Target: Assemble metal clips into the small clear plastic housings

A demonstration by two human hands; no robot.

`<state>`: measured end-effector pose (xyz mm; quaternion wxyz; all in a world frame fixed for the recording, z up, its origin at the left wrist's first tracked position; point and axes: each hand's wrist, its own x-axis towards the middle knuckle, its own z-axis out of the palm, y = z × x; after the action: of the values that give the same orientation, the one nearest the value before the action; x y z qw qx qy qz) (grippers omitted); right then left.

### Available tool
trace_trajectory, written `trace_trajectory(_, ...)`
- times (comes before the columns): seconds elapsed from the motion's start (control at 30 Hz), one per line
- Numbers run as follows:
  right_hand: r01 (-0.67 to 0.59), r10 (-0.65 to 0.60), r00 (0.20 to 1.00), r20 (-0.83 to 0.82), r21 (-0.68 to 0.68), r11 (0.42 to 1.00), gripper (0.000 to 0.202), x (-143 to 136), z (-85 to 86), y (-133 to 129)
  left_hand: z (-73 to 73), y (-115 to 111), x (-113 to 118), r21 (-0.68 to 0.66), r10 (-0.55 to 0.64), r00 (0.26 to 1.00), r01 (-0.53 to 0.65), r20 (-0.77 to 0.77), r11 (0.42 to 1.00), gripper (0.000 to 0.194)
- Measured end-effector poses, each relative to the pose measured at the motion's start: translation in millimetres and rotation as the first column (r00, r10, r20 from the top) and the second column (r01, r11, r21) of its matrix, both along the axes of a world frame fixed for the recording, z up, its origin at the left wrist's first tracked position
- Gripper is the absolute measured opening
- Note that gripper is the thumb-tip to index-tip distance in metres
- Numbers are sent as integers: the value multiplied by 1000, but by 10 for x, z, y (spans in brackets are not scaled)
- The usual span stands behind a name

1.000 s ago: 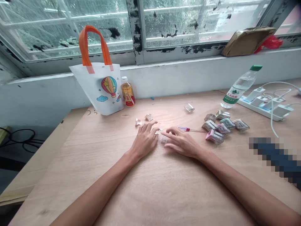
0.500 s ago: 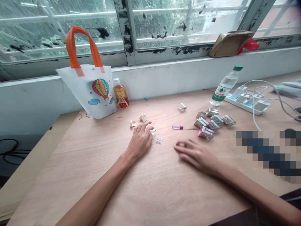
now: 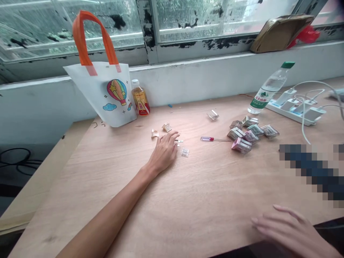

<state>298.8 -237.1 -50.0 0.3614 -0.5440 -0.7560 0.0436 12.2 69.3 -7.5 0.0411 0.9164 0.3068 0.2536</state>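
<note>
I see the left hand [image 3: 164, 152] near the middle of the frame, low over the wooden counter [image 3: 188, 200]. Its fingers are bent, and two small shiny pieces [image 3: 180, 141] lie right by the fingertips. I can't tell if the fingers pinch anything, because the hand hides that spot. A clear plastic piece [image 3: 185, 152] lies flat just to the right of this hand, apart from it. Two cream pieces [image 3: 167, 127] sit just above the hand, a little to the left.

The right hand [image 3: 287, 227] is in the lower right of the frame, near the edge of the counter. I see it a bit blurry, with its fingers loose and spread and nothing in them.

Right of the middle lies a screwdriver [image 3: 207, 138] with a see-through and red handle. Its thin metal end points at a bunch of seven small plastic boxes [image 3: 241, 145]. One more clear box [image 3: 213, 115] lies alone, higher up.

In the upper left I see a white bag [image 3: 94, 91] with orange handles, and a juice bottle [image 3: 141, 100] beside it. In the upper right, a water bottle [image 3: 268, 89] stands next to a white power strip [image 3: 292, 114].
</note>
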Motion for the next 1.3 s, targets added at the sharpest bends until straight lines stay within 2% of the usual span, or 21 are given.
trace_trajectory(0.03, 41, -48, 993, -108, -69, 997, 27, -19, 132, 158, 10, -3, 0, -11, -21, 1000, 21, 4, 1000, 36)
trace_trajectory(0.07, 116, -152, 968, -198, -182, 976, 21, -57, 273, 371, 24, -6, -2, -25, -53, 999, 53, 2, 998, 36)
trace_trajectory(0.1, 176, -264, 925, -272, -309, 935, 19, -112, 404, 631, 42, -10, -5, -40, -92, 996, 92, -5, 995, 38)
trace_trajectory(0.13, 204, -346, 864, -366, -374, 905, 20, -183, 510, 924, 63, -15, -9, -51, -135, 991, 134, -18, 990, 42)
trace_trajectory(0.2, 72, -312, 762, -568, -404, 912, 27, -347, 615, 1537, 106, -25, -19, -60, -196, 979, 193, -52, 979, 48)
trace_trajectory(0.27, -75, -225, 668, -709, -365, 928, 28, -503, 588, 2070, 137, -34, -31, -52, -214, 973, 210, -90, 976, 42)
trace_trajectory(0.37, -217, -119, 612, -782, -311, 925, 29, -677, 441, 2537, 142, -39, -43, -38, -202, 971, 199, -128, 979, 25)
trace_trajectory(0.43, -271, -51, 613, -788, -271, 924, 30, -747, 353, 2629, 119, -36, -46, -38, -187, 974, 183, -125, 982, 20)
trace_trajectory(0.6, -319, 18, 617, -786, -230, 919, 33, -769, 260, 2594, 54, -20, -17, -37, -108, 992, 105, -69, 994, 20)
trace_trajectory(0.73, -285, 20, 578, -816, -179, 942, 34, -780, 254, 2758, 30, 36, 54, 2, 81, 997, -81, 14, 997, 19)
trace_trajectory(0.87, -205, -11, 510, -860, -134, 970, 32, -878, 256, 3036, 16, 127, 98, -13, 241, 950, -244, 199, 970, 19)
trace_trajectory(0.93, -187, -49, 500, -865, -162, 969, 32, -929, 248, 3116, 16, 159, 93, -66, 258, 926, -249, 274, 966, 21)
trace_trajectory(1.1, -194, -64, 582, -810, -216, 957, 29, -955, 193, 3128, 26, 184, 48, -234, 249, 877, -163, 411, 959, 25)
trace_trajectory(1.3, -93, -89, 581, -809, -174, 980, 29, -928, 190, 3107, 36, 195, 114, -307, 286, 820, -142, 496, 941, 25)
